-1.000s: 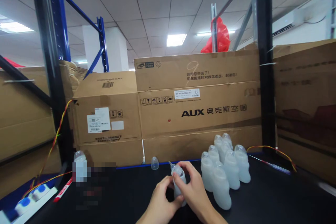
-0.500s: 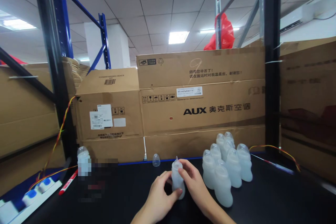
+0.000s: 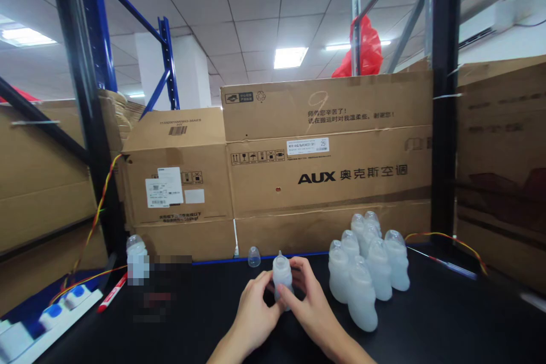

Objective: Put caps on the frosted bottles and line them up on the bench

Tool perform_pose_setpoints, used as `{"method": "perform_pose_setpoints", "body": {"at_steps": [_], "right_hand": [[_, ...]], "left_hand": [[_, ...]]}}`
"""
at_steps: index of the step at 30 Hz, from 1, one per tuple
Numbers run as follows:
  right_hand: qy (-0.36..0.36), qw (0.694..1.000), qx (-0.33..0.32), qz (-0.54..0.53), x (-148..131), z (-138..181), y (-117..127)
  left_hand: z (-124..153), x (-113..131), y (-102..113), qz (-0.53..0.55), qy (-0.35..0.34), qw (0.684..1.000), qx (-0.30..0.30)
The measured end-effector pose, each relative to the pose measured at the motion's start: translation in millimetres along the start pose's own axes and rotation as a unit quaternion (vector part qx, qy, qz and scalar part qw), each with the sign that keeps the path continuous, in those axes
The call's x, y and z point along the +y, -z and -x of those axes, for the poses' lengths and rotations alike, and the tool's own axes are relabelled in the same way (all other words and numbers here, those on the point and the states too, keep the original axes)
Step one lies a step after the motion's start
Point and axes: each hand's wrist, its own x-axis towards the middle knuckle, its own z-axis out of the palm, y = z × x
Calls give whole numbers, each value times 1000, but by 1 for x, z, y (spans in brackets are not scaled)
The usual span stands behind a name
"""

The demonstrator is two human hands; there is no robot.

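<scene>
Between my two hands stands a frosted baby bottle [image 3: 282, 271], its teat pointing up and bare of a cap. My left hand [image 3: 257, 308] wraps the bottle from the left, fingers partly behind it. From the right, my right hand [image 3: 310, 306] grips it too, thumb across its front and the other fingers curled behind. A clear dome cap [image 3: 253, 257] sits on the black table a little behind and left of the bottle. The bottle's base is partly hidden by my thumbs.
Several capped baby bottles [image 3: 362, 296] stand grouped on the right. Another capped bottle [image 3: 137, 259] is at the back left, near a red marker [image 3: 112, 292] and a white power strip [image 3: 63, 327]. Cardboard panels [image 3: 333, 182] wall the back; a pen-like tool [image 3: 443, 263] lies back right.
The bottle has shifted slightly left and now stands more upright. My right hand has slid lower, its thumb moving down the bottle's front. The loose cap stays where it was.
</scene>
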Motion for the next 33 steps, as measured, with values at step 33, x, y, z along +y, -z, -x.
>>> {"method": "perform_pose_setpoints", "body": {"at_steps": [33], "right_hand": [[-188, 979, 66, 38, 11, -10, 6]], "left_hand": [[-1, -20, 14, -269, -353, 875, 195]]}}
